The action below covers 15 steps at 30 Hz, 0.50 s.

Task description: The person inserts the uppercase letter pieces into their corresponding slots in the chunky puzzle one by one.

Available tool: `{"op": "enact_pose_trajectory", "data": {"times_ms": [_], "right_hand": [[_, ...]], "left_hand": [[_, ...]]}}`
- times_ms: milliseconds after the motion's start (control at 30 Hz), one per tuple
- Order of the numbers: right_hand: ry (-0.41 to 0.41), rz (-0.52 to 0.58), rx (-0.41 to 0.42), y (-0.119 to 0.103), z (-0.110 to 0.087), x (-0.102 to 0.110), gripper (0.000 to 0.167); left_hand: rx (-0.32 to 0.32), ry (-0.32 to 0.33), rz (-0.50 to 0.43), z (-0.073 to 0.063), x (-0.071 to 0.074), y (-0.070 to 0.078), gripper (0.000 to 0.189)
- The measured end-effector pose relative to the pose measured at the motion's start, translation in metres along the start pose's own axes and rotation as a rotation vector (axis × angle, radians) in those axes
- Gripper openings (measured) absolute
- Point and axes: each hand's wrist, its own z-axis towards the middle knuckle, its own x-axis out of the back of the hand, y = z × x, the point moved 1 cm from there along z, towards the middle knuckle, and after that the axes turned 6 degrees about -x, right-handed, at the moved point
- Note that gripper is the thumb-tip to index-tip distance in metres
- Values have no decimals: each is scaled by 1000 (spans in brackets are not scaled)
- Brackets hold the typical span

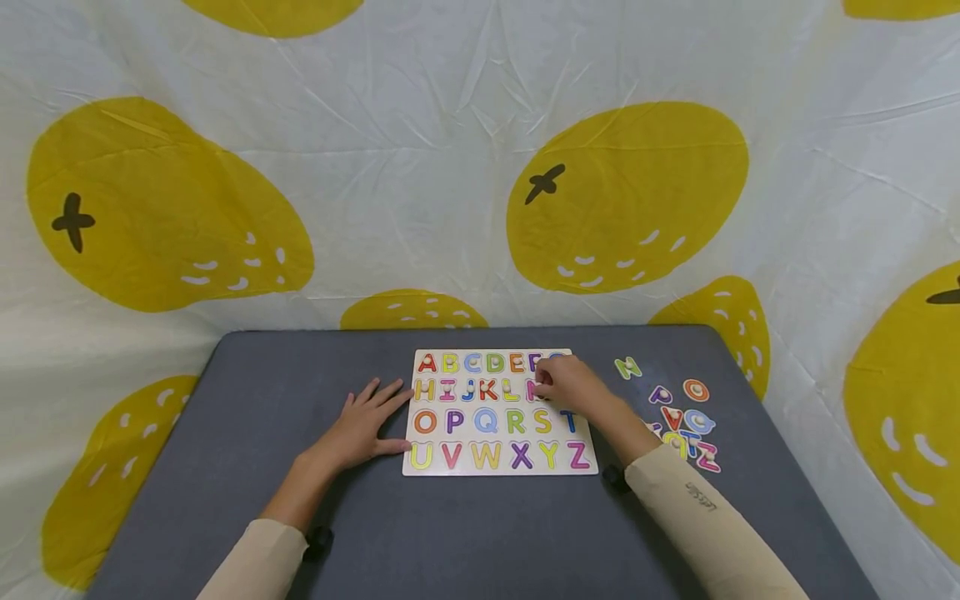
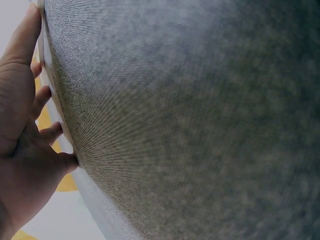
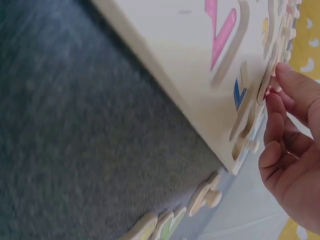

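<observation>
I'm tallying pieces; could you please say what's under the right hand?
In the head view, the right hand covers part of the letter board; a pink letter and a blue letter partly show. The right wrist view adds a wooden peg by a corner. The rest is hidden.

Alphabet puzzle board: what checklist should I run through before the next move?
1. Puzzle board steadied: ok, left hand touches its left edge.
2. Letter piece pinched: ok, in right hand.
3. That piece seated flat: cannot tell, partly hidden.
4. Green N piece lying apart: ok, right of the board.
5. Loose letters all separate: not ok, several bunched together.
6. O slot uncovered: ok.
</observation>
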Motion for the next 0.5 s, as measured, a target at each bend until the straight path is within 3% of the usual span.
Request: {"op": "enact_pose_trajectory", "data": {"times_ms": [500], "right_hand": [[41, 3, -129, -12, -3, -9, 25]], "left_hand": [[-4, 12, 19, -1, -2, -1, 93]]}}
